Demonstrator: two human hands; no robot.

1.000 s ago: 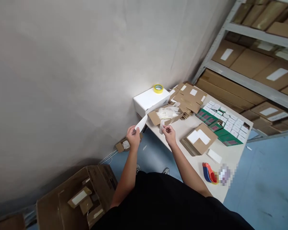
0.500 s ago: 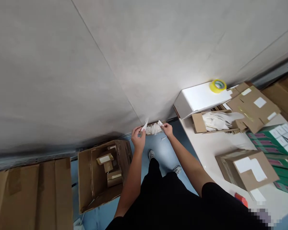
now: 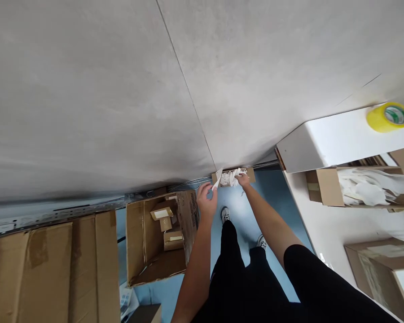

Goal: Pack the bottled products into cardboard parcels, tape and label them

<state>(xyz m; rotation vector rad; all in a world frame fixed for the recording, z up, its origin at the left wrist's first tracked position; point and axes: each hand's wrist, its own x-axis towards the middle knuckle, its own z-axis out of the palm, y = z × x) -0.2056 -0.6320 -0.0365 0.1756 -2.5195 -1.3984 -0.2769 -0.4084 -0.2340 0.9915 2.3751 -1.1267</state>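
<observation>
White paper slip (image 3: 218, 178), pointed, stands up at the L hand's fingertips, right by a wad of crumpled white paper (image 3: 229, 178) that sits in a shallow cardbd box (image 3: 250, 175) at the foot of the wall, low down on the floor. L hand (image 3: 206, 200) has fingers part curled, can't tell if they grip the slip or just touch it. R hand (image 3: 244, 180) is pinched shut on the edge of the white wad, fingers closed, right above the box. Bare forearms run up from black sleeves (image 3: 298, 264), black trousers (image 3: 230, 255) and light sneakers (image 3: 225, 214) below, on blue floor (image 3: 276, 188). Just L of the hands: open cardbd carton (image 3: 161, 237) w/ smaller labelled cardbd bits inside, flat cardbd sheets (image 3: 50, 269) further L. To the R: white table (image 3: 309, 215) w/ white box (image 3: 343, 137), yellow tape roll (image 3: 389, 116) on top, open cardbd tray (image 3: 323, 187) of white crumpled stuff (image 3: 366, 190) beside it, another cardbd box (image 3: 380, 278) lower down. Gray wall (image 3: 87, 89) fills the top.
</observation>
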